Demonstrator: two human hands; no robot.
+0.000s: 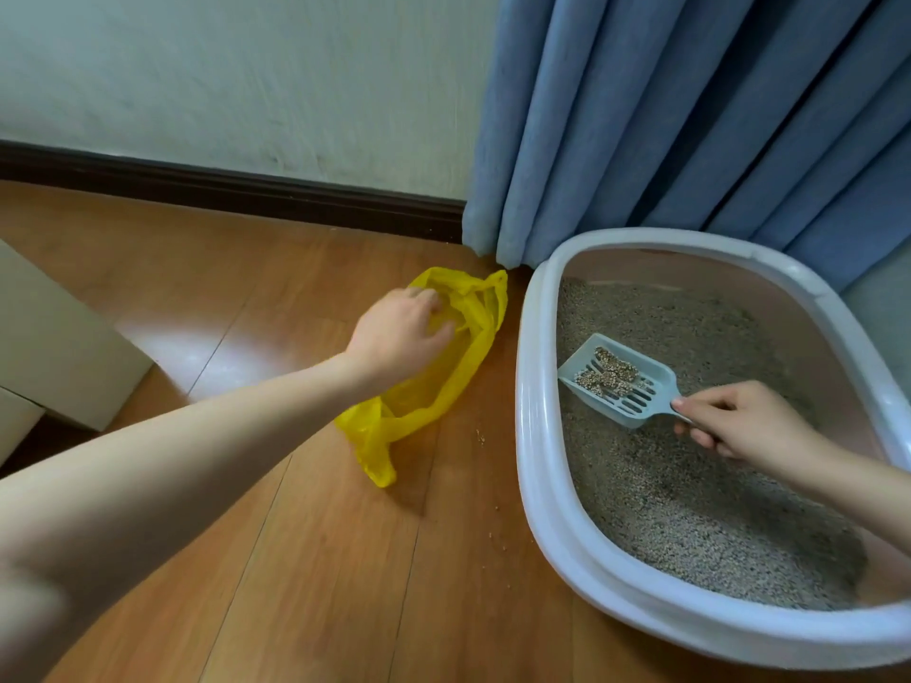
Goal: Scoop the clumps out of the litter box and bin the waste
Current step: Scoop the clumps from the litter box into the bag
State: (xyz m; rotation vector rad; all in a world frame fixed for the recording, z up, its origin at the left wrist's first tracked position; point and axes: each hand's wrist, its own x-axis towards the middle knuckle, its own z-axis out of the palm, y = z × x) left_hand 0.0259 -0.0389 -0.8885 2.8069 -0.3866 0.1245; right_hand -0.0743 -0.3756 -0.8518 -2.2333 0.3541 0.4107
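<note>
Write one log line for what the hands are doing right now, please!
left hand: grips yellow bag on floor | right hand: holds scoop with clumps over litter box | waste: not yet bagged

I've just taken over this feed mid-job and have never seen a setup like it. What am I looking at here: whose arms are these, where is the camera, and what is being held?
There is no machine: these are a person's two bare arms, filmed by one wide-angle camera worn on the head, looking forward and down. The right hand grips the handle of a slotted grey-blue scoop, which carries a few clumps above the litter in the litter box, a white-rimmed tub on the wooden floor. The left hand reaches out to the yellow plastic bag lying beside the box, fingers at its opening; how firmly it holds the bag I cannot tell. A few stray grains lie on the floor between bag and box. Behind stand a blue curtain and a wall.
</note>
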